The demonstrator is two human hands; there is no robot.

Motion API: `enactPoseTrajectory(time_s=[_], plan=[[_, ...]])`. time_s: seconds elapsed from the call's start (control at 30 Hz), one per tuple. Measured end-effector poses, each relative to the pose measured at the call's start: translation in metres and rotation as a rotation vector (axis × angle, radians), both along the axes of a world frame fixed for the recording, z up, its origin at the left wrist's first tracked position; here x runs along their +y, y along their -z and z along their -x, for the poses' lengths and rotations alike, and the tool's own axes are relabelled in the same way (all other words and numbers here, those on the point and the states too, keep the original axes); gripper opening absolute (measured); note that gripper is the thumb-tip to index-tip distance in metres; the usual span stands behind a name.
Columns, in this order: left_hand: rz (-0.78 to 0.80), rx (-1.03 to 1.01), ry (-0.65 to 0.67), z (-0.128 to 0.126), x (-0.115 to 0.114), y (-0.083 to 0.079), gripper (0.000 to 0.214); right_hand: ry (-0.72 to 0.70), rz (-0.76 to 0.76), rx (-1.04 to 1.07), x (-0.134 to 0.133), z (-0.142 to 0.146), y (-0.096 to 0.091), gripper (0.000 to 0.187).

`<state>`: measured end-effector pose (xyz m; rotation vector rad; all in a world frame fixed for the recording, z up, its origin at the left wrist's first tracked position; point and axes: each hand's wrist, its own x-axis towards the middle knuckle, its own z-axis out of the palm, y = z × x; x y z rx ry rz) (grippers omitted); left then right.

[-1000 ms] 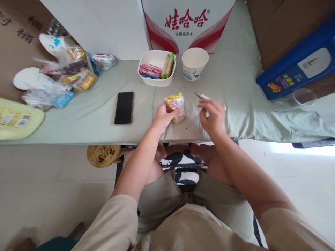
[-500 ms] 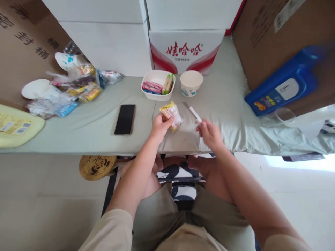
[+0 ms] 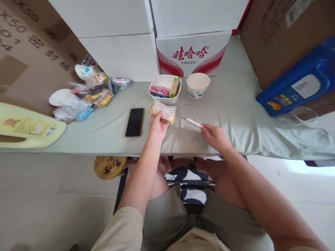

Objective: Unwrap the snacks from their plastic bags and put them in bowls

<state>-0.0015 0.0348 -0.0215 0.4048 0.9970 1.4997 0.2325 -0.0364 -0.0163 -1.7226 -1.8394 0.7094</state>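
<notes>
The left hand pinches a wrapped packet between thumb and fingers, its long axis running left to right, just on the near side of the white tray. Rightward, a strip of cloth shows before the white-handled tool, whose tip points left at the packet. The right hand closes around its right end, near the table edge.

Cloth-covered table with phone, cup

Glossy, crinkled plastic packet
</notes>
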Motion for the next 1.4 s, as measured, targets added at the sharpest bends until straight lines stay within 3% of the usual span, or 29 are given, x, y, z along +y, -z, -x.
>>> enactPoseTrajectory(time_s=[0.1, 0.17, 0.33, 0.4, 0.5, 0.57, 0.63, 0.73, 0.8, 0.9, 1.03, 1.13, 1.2, 1.23, 1.3, 1.4], plan=[[-0.012, 0.046, 0.017, -0.009, -0.006, -0.002, 0.060, 0.193, -0.039, -0.100, 0.006, -0.017, 0.001, 0.041], [-0.063, 0.105, 0.109, -0.024, -0.014, -0.002, 0.072, 0.263, -0.067, -0.194, 0.011, -0.025, 0.002, 0.041], [-0.032, 0.185, 0.426, -0.043, -0.032, -0.002, 0.062, 0.374, 0.018, -0.325, 0.019, -0.038, 0.003, 0.042], [-0.041, 0.263, 0.383, -0.032, -0.032, -0.002, 0.054, 0.398, 0.025, -0.350, 0.020, -0.044, 0.004, 0.043], [-0.125, 0.543, 0.168, -0.007, -0.027, 0.000, 0.048, 0.453, -0.078, -0.388, 0.019, -0.048, 0.006, 0.047], [-0.177, 0.739, 0.155, 0.006, -0.024, 0.002, 0.051, 0.383, -0.181, -0.351, 0.018, -0.040, 0.008, 0.049], [-0.215, 0.828, 0.259, 0.011, -0.023, 0.006, 0.058, 0.164, -0.267, -0.250, 0.016, -0.023, 0.010, 0.050], [-0.202, 0.743, 0.377, 0.004, -0.023, 0.010, 0.051, -0.155, -0.294, -0.128, 0.011, 0.010, 0.010, 0.054], [-0.133, 0.622, 0.342, -0.001, -0.022, 0.011, 0.033, -0.230, -0.255, -0.092, 0.010, 0.023, 0.009, 0.052], [-0.027, 0.520, 0.213, -0.001, -0.018, 0.010, 0.015, -0.195, -0.228, -0.018, 0.014, 0.018, 0.009, 0.037], [0.031, 0.616, 0.128, 0.011, -0.012, 0.007, 0.022, -0.044, -0.196, 0.008, 0.020, -0.016, 0.013, 0.029], [-0.038, 0.811, 0.115, 0.020, -0.012, 0.003, 0.040, 0.138, -0.206, -0.106, 0.019, -0.033, 0.014, 0.025], [-0.173, 0.917, 0.229, 0.022, -0.014, -0.002, 0.049, 0.243, -0.273, -0.150, 0.015, -0.033, 0.010, 0.026], [-0.251, 0.960, 0.320, 0.022, -0.016, -0.004, 0.049, 0.246, -0.315, -0.147, 0.012, -0.030, 0.008, 0.027], [-0.365, 1.038, 0.460, 0.019, -0.019, -0.006, 0.033, 0.124, -0.380, -0.134, 0.004, -0.021, 0.003, 0.029], [-0.332, 1.079, 0.393, 0.016, -0.020, -0.006, 0.006, -0.072, -0.404, -0.191, -0.006, -0.008, -0.002, 0.040]])
